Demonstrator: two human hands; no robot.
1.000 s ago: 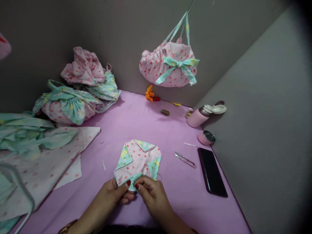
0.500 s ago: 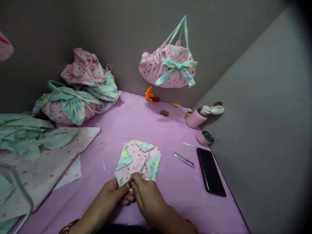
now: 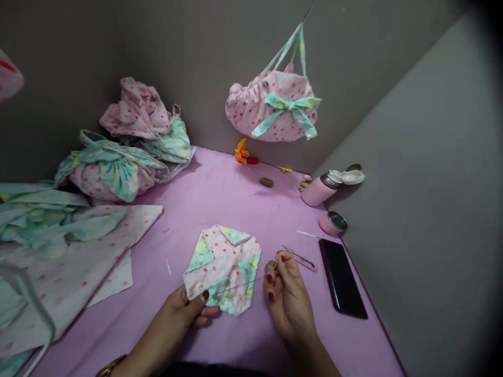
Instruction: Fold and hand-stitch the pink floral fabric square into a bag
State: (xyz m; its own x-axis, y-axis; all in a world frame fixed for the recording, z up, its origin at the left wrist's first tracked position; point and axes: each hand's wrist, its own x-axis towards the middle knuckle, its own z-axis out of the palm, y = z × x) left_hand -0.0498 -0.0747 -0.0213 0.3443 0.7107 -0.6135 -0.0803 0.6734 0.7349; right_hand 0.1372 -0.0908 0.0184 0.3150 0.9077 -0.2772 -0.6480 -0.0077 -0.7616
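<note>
My left hand (image 3: 190, 309) pinches the lower left edge of a small pink dotted fabric piece (image 3: 226, 251), thumb on top and fingers beneath. Mint floral flaps are folded in at its corners. From the lower flap a thin sewing thread (image 3: 239, 286) runs taut to my right hand (image 3: 288, 290), which is raised to the right of the cloth. Its thumb and fingertips are pinched on the thread's end; whether a needle is there is too small to make out. Just behind those fingers lie thread snips (image 3: 308, 263), partly covered.
A phone (image 3: 342, 277), a pink cup (image 3: 332, 223) and an open pink flask (image 3: 316, 191) line the right edge. A thread spool (image 3: 266, 182) lies farther back. Fabric sheets (image 3: 78, 272) and cloth bags (image 3: 113, 173) fill the left. A bow-tied pouch (image 3: 271, 112) hangs above.
My right hand has moved from the cloth's lower edge up and to the right, drawing the thread out taut. My left hand keeps its hold, and the lower floral flap now shows.
</note>
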